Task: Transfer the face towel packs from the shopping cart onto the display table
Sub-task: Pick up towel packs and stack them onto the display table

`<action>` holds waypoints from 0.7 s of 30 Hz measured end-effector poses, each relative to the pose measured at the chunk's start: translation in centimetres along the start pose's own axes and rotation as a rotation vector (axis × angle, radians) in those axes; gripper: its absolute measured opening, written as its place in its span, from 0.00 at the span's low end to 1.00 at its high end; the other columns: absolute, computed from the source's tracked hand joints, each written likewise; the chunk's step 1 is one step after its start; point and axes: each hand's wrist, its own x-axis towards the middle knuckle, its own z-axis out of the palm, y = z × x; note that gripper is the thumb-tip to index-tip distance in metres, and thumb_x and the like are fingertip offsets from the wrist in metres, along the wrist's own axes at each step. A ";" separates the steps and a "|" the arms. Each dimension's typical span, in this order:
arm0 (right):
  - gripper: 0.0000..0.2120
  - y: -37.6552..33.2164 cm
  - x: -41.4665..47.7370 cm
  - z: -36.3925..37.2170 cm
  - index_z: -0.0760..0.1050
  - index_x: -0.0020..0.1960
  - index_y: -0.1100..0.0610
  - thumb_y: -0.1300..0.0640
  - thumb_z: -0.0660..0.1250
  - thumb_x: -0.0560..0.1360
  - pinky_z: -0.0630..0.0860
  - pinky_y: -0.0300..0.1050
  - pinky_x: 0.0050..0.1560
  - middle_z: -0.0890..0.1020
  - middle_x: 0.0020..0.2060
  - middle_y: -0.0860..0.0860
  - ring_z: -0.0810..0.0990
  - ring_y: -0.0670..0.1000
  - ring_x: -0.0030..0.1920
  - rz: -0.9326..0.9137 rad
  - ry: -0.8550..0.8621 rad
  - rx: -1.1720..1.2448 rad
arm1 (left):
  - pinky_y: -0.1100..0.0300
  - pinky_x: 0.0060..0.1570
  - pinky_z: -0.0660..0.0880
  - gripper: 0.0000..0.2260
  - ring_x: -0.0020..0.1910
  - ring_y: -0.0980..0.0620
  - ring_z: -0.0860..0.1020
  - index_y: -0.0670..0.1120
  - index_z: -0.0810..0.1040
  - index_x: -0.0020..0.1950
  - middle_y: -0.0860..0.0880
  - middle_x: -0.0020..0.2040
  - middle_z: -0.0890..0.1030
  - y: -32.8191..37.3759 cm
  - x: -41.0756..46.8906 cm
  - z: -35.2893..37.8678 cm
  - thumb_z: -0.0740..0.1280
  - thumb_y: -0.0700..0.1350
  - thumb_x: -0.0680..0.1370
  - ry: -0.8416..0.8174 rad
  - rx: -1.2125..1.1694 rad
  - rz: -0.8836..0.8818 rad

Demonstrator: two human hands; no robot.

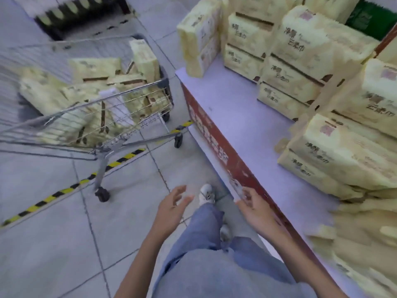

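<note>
so i'm looking down at both hands hanging low in front of the jeans (206,261), and neither is carrying anything. the left hand (171,206) is showing a spread grip, fingers loose and apart, over the floor tiles. the right hand (254,208) is also showing an open grip, fingers fanned, just beside the red front edge of the table (236,117), not touching it as far as i'm seeing.

the packs (90,97) are still piling up in the cart (129,104) off to the left, lying at all angles, with one standing up on end at the far corner. the cart is sitting near the table corner, well apart from both hands.

more packs are already stacking on the table (296,67), in neat piles along the back and right side, with a bare stretch of white top in front of them. a striped yellow and black tape line (64,191) is running across the floor under the cart. everything's a bit blurry.
</note>
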 end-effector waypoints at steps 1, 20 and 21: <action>0.21 -0.6 0.0 0.8 0.67 0.68 0.58 0.54 0.66 0.76 0.68 0.44 0.59 0.73 0.65 0.54 0.73 0.52 0.62 -0.037 -0.035 -0.040 | 0.62 0.58 0.67 0.14 0.63 0.51 0.74 0.47 0.73 0.64 0.49 0.63 0.76 -1.0 -1.1 -0.9 0.65 0.44 0.79 0.062 -0.032 -0.028; 0.20 -17.7 7.8 15.5 0.66 0.69 0.57 0.57 0.64 0.78 0.66 0.39 0.57 0.72 0.66 0.53 0.72 0.52 0.63 -0.308 -0.433 -0.264 | 0.68 0.51 0.66 0.16 0.57 0.57 0.74 0.47 0.73 0.67 0.53 0.62 0.76 -8.0 -1.1 -13.6 0.65 0.46 0.79 0.500 -0.419 -0.306; 0.20 -18.5 8.5 16.1 0.66 0.69 0.57 0.57 0.64 0.78 0.66 0.40 0.57 0.72 0.65 0.52 0.72 0.52 0.62 -0.305 -0.431 -0.269 | 0.69 0.50 0.66 0.16 0.57 0.58 0.74 0.47 0.73 0.67 0.53 0.62 0.76 -7.8 0.0 -14.8 0.65 0.46 0.79 0.491 -0.417 -0.294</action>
